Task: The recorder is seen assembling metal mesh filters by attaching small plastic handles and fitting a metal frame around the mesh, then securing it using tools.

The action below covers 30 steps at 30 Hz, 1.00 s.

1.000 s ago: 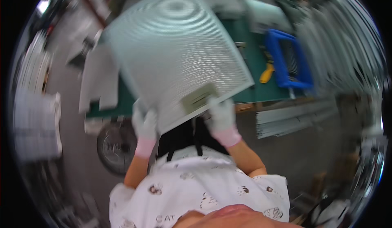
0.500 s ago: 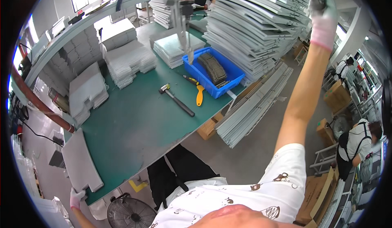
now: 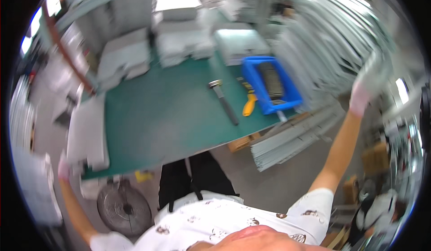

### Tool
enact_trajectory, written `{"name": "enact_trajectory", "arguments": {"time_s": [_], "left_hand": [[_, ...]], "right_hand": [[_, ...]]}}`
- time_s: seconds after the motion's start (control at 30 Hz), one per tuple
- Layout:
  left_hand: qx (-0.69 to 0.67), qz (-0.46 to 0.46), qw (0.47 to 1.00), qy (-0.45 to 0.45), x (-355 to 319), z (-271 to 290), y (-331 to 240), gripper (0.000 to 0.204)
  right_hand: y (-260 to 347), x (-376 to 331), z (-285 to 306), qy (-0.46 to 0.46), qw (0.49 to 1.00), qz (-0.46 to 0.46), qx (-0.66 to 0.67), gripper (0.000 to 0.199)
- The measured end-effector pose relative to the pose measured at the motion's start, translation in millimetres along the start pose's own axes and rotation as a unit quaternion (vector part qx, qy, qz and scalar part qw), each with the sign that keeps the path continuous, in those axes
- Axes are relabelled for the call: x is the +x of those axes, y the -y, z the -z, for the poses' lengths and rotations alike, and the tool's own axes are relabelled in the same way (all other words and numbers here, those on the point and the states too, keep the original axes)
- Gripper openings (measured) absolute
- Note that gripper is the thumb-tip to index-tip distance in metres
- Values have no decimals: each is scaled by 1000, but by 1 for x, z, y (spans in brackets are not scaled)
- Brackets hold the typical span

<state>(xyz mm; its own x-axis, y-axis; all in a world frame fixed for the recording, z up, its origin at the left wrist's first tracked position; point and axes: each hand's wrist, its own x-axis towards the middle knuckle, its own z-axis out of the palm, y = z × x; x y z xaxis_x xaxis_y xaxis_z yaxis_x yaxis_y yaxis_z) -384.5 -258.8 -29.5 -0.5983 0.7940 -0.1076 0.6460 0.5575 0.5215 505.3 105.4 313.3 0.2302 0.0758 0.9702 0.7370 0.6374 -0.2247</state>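
Note:
My left hand, in a pale glove with a pink cuff, is at the outer side of a flat grey-white notched panel on the bench's left end. Its fingers are blurred and partly out of sight against the panel edge. My right arm reaches far out to the right. The gloved right hand is at the near side of a tall stack of pale metal panels; motion smears its fingers, so its grip is unclear.
On the green bench lie a hammer and a yellow-handled tool, beside a blue bin of ribbed metal parts. Panel stacks line the back. Long metal strips and a fan are below.
The view has turned, so the bench appears shifted. My right hand has come down from high at the upper right to the stack's side. My left hand is farther up along the panel's side.

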Motion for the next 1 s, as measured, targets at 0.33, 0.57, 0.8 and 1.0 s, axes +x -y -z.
{"name": "enact_trajectory", "arguments": {"time_s": [0.33, 0.57, 0.8, 1.0], "left_hand": [[55, 168, 984, 33, -40, 103, -187, 81], [-177, 89, 972, -128, -76, 109, -184, 78], [-263, 56, 958, -99, -131, -30, -286, 73], [170, -83, 973, -132, -130, -207, -384, 82]], "right_hand": [[59, -188, -29, 354, 903, 217, 114, 33], [72, -195, -57, 420, 874, 198, 143, 31], [72, -186, -94, 342, 933, 9, 108, 21], [145, -199, -272, 525, 783, -149, 297, 31]]}}
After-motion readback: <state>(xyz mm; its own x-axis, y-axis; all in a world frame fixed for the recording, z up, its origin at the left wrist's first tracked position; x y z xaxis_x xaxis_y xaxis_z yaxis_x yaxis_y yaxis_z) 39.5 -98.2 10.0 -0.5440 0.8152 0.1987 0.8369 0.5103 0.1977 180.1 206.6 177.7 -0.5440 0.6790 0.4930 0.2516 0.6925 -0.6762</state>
